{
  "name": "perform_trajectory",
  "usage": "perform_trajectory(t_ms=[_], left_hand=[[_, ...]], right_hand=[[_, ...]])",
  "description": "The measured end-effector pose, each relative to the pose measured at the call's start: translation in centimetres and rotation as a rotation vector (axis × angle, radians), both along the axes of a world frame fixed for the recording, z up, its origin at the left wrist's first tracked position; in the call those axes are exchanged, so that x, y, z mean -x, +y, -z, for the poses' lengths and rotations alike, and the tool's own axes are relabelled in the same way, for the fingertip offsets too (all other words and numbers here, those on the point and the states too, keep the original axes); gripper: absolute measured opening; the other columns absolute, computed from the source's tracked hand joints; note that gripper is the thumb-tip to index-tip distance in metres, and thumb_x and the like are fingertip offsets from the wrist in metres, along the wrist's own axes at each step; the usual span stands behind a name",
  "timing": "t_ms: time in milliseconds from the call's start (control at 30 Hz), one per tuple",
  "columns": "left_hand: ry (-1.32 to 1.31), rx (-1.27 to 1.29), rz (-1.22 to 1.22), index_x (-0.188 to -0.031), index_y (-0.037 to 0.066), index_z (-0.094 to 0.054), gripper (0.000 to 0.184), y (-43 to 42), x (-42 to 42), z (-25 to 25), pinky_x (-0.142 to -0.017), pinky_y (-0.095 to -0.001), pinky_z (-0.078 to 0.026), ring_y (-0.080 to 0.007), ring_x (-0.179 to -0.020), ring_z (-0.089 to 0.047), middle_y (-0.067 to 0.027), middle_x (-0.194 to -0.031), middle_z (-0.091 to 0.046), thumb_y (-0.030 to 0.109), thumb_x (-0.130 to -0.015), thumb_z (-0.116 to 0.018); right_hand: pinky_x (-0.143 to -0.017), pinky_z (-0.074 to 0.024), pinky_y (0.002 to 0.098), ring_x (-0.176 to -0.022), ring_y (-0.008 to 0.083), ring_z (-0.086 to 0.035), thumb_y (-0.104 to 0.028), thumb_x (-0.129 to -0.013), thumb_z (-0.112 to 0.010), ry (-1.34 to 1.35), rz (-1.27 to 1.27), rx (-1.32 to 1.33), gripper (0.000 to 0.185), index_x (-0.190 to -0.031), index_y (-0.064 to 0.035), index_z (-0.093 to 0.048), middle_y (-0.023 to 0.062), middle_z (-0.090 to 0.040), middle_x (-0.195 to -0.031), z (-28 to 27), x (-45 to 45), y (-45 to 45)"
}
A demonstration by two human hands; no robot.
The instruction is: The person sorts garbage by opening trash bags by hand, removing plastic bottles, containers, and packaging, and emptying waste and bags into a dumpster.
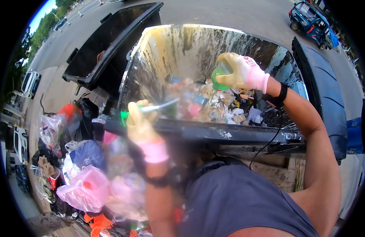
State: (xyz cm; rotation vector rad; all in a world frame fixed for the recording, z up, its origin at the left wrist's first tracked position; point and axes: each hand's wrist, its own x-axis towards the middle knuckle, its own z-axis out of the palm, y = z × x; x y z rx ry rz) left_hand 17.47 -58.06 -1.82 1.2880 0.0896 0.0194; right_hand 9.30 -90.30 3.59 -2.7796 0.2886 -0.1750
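Fingers of my gloved left hand are closed around a green and white pump top, its thin pale tube pointing to the right. This hand is at the near left rim of a large dirty bin. My gloved right hand grips a see-through green bottle above the inside of the same bin. Part of the bottle is hidden behind the fingers. Below both hands, mixed rubbish lies on the bin's floor, partly blurred near the left hand.
A second black bin stands at the upper left. Several filled bags, including a pink plastic bag, are heaped to my left. The bin's dark lid hangs on the right. A blue three-wheeled vehicle is farther off.
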Motion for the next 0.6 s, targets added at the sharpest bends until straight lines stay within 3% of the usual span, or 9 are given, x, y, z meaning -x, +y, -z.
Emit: perform_trajectory(t_ms=[600], left_hand=[[0.020, 0.037, -0.030, -0.119, 0.004, -0.070, 0.050, 0.8, 0.7, 0.6, -0.080, -0.0316, -0.061, -0.0185, -0.094, -0.074, -0.0086, -0.113, -0.075, 0.052, -0.105, -0.066]], right_hand=[[-0.100, -0.0568, 0.0412, -0.118, 0.0389, -0.069, -0.048, -0.088, -0.072, 0.043, -0.051, 0.004, 0.077, -0.141, 0.0055, -0.056, 0.0304, -0.065, -0.130, -2.7, -1.0, 1.9]])
